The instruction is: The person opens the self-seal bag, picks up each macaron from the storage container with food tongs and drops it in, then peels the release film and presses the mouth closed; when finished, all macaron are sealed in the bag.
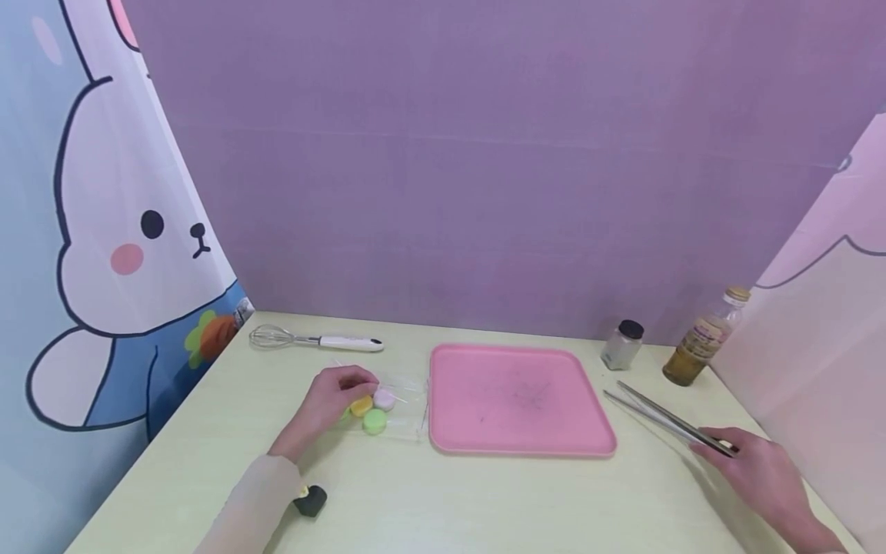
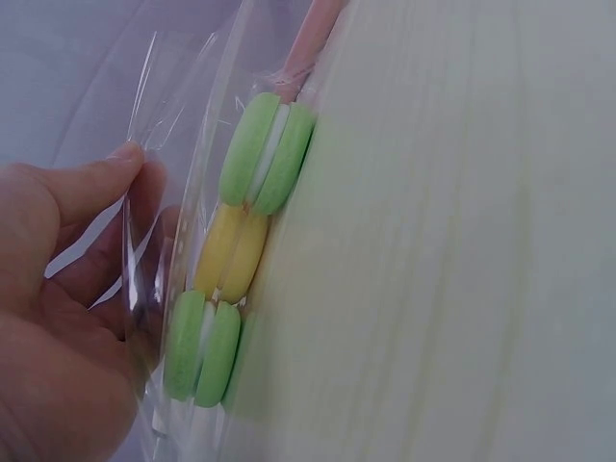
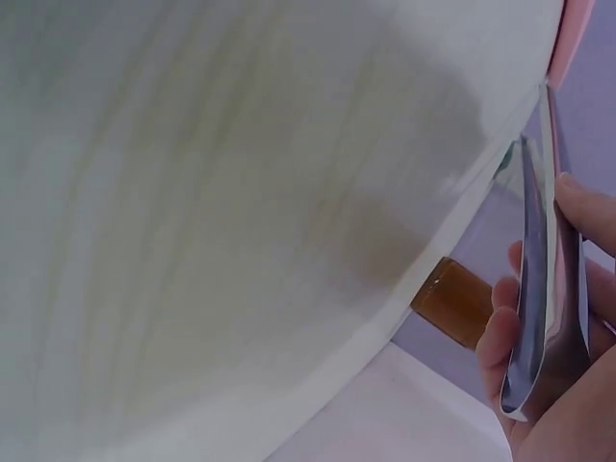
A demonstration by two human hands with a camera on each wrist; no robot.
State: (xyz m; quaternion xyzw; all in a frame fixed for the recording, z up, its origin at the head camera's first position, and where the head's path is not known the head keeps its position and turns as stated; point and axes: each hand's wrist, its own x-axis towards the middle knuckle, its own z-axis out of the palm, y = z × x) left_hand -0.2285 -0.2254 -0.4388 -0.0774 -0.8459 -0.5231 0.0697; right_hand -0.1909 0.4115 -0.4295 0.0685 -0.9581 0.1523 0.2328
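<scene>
My left hand (image 1: 331,396) pinches a clear plastic bag (image 2: 144,231) between thumb and fingers at its upper edge. In the bag lie several macarons: a green macaron (image 1: 374,421), a yellow macaron (image 1: 361,405) and a pale purple macaron (image 1: 384,398). The left wrist view shows two green ones with the yellow macaron (image 2: 231,252) between them, seen through the film. On the right, my right hand (image 1: 757,471) grips metal tongs (image 1: 674,421) near their joined end. The tips point forward and left towards the tray, with their two arms slightly apart and nothing between them.
A pink tray (image 1: 515,400) lies mid-table, just right of the bag. Behind the left hand is a whisk (image 1: 311,340). A black-lidded jar (image 1: 623,346) and a corked bottle (image 1: 702,338) of brown liquid stand at the back right. A small black object (image 1: 311,501) sits by the left sleeve.
</scene>
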